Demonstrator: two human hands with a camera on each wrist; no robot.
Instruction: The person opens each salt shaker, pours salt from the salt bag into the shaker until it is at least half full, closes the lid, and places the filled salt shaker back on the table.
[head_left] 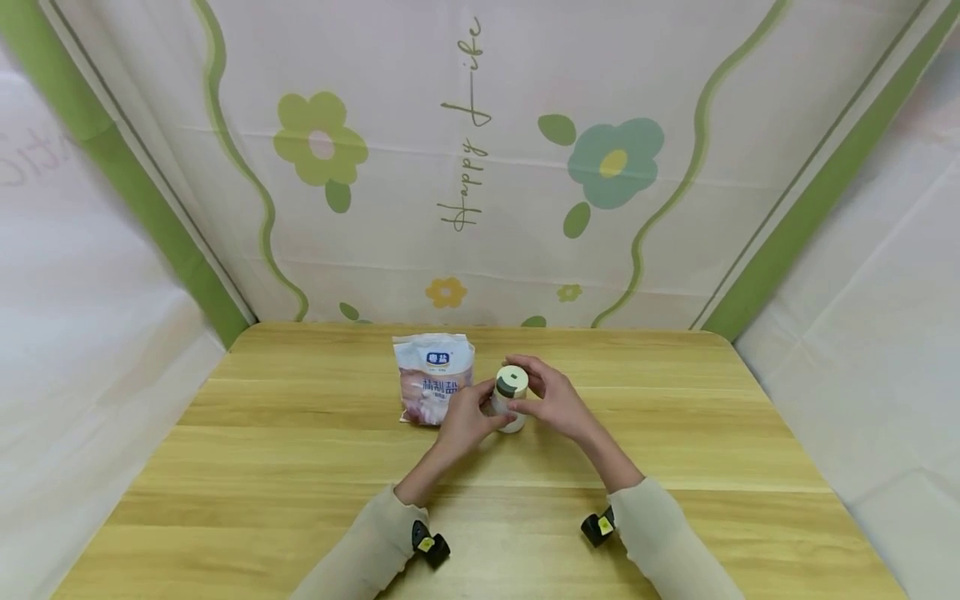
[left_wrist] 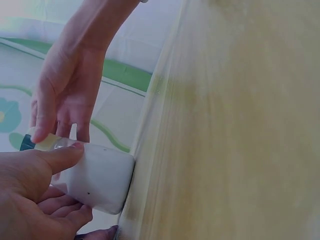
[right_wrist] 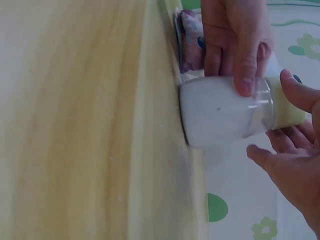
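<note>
A clear seasoning jar (right_wrist: 215, 110) filled most of the way with white grains stands upright on the wooden table. Its pale yellow lid (head_left: 513, 377) carries a dark green flap and is on the jar. My left hand (head_left: 467, 419) grips the jar's body from the left, thumb in front. From the right, my right hand (head_left: 557, 402) holds the lid, its thumb against the lid's side in the right wrist view. Just left of the jar a white and pink bag of salt (head_left: 431, 383) is partly covered by my left hand.
The wooden table (head_left: 300, 483) reaches back to a fabric wall (head_left: 495, 283) printed with flowers. More pale fabric hangs on the left and right sides. A small black camera mount (head_left: 430, 546) sits on each sleeve.
</note>
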